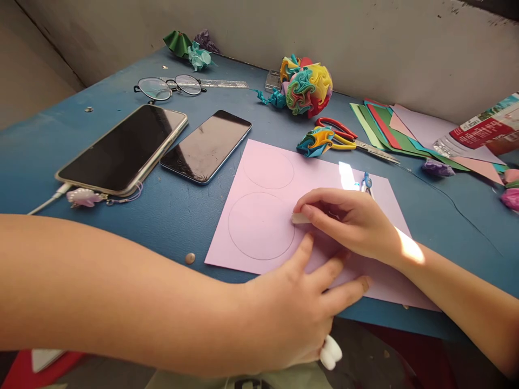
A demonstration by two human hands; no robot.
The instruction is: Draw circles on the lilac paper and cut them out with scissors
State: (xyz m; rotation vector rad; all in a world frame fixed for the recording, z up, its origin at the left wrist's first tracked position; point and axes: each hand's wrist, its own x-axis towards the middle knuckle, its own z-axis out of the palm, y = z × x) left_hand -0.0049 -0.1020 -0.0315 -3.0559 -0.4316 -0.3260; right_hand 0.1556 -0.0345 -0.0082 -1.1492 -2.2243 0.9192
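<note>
Two pencilled circles on pink sheet (279,178) — right hand (348,221) with eraser (300,218).

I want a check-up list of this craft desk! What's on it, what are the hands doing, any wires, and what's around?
Surface: blue table, scuffed paint.
Job's things: pink paper sheet lying flat with two pencilled circles; small white eraser on it.
Clutter: two phones, glasses, scissors, colourful paper ball, stack of coloured sheets, clear ruler.
Hands: right hand pinches the eraser in its fingers; left hand lies flat, pressing the sheet's near edge.
Cables: white charging cable plugged into the bigger phone.
Surroundings: plain grey wall behind the table.
</note>
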